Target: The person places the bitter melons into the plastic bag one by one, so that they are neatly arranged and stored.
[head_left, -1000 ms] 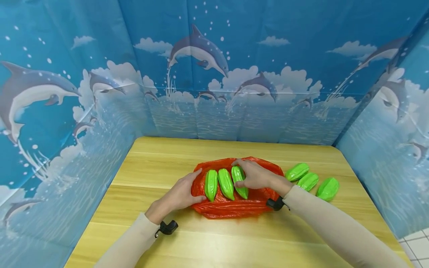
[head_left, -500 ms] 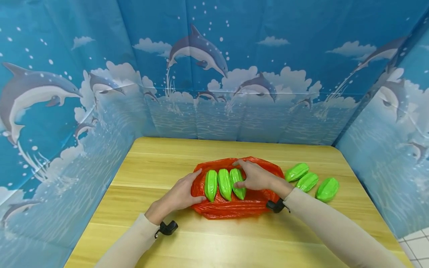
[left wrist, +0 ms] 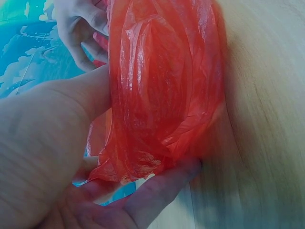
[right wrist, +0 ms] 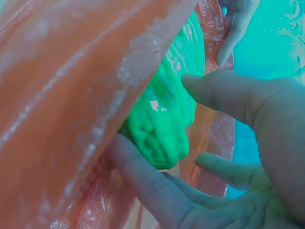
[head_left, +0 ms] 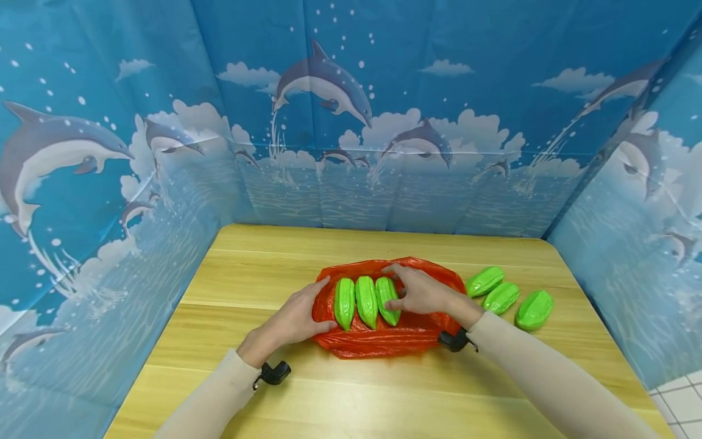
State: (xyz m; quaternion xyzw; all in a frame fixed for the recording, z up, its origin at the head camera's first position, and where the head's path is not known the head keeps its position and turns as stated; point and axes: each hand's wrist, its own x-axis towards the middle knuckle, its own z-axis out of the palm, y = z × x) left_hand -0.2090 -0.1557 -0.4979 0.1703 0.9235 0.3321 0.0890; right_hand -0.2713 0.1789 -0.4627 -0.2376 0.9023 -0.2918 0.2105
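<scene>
Three green star fruits, the left [head_left: 344,305], middle [head_left: 365,302] and right [head_left: 385,289] ones, lie side by side on a red plastic bag [head_left: 378,346]. My left hand [head_left: 295,314] holds the bag's left end, its thumb hooked behind the bag's edge [left wrist: 143,81] in the left wrist view. My right hand [head_left: 425,291] is at the right fruit. Its thumb touches that fruit [right wrist: 159,124] in the right wrist view. A finger lies along the fruit's end, and the others spread out beside it.
Three more green fruits, an upper [head_left: 485,281], a middle [head_left: 501,297] and a right one [head_left: 535,310], lie on the wooden table [head_left: 263,253] beside my right forearm. A dolphin-print curtain [head_left: 351,189] surrounds the table at the back and sides.
The right fruit has shifted left against its neighbour under my right hand, and the middle one has straightened slightly. My left hand has stayed in place.
</scene>
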